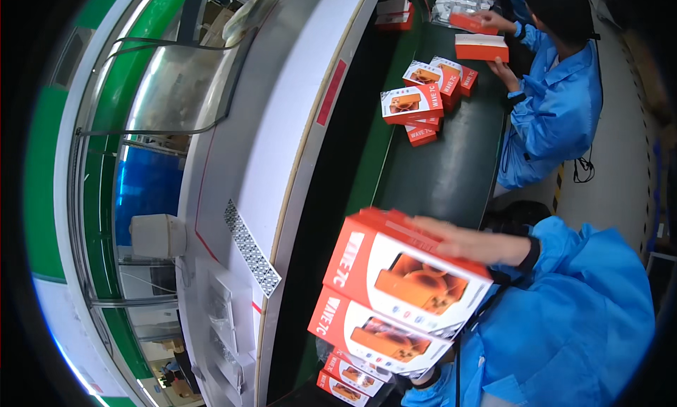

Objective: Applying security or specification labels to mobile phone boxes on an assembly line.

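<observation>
Holding smooth, oblong cardboard boxes (423, 283), the right hand (472, 243) is lying flat. I cannot tell the mostly hidden left hand's (426, 376) grip.

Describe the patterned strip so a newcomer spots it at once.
Find the long white table beside the green belt. Near its belt-side edge lies a narrow strip. Its black-and-white pattern sets it apart from the red patch farther up.
</observation>
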The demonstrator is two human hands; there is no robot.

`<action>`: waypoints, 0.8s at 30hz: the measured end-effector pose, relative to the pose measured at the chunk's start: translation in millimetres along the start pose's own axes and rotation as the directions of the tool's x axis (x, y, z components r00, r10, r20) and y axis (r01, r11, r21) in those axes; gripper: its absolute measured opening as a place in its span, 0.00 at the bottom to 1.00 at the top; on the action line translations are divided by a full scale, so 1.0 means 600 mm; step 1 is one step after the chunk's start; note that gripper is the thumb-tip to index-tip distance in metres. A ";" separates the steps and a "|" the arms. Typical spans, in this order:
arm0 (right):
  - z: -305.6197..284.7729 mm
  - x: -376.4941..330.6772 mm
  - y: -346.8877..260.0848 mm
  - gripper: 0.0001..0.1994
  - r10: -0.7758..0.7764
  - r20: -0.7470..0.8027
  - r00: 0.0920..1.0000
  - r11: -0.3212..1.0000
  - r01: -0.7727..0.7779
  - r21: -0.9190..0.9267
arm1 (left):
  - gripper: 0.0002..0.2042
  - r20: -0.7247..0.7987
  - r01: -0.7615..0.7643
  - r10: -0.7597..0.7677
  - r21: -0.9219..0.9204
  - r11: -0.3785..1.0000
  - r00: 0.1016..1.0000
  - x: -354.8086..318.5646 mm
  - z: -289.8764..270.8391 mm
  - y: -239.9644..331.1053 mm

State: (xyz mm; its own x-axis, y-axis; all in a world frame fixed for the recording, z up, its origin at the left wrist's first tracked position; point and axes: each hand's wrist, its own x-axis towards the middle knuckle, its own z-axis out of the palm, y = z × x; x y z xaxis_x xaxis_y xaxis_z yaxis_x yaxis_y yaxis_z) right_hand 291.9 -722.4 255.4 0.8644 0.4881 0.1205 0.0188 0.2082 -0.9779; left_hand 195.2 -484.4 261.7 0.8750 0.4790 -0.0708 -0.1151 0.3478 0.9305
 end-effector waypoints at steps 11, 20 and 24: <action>-0.378 -0.009 0.090 0.24 0.330 -0.072 0.941 0.811 -0.244 0.532 | 0.26 0.234 0.476 -0.434 -0.177 0.861 0.870 -0.002 0.214 -0.408; -0.454 0.003 0.352 0.26 0.440 0.027 0.897 0.851 -0.427 0.306 | 0.23 0.123 0.399 -0.399 0.022 0.917 0.909 0.049 0.160 -0.716; -0.441 0.013 0.301 0.24 0.437 -0.061 0.897 0.870 -0.405 0.281 | 0.20 -0.045 0.489 -0.503 -0.174 0.855 0.863 0.069 0.150 -0.684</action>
State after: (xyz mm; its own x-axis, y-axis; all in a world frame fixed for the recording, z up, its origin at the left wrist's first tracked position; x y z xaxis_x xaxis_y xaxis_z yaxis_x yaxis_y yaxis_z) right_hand 434.9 -905.3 34.7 0.8146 0.4770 -0.3300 -0.4748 0.2216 -0.8517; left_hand 321.0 -679.6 -90.8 0.7920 0.2749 -0.5451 0.2473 0.6718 0.6982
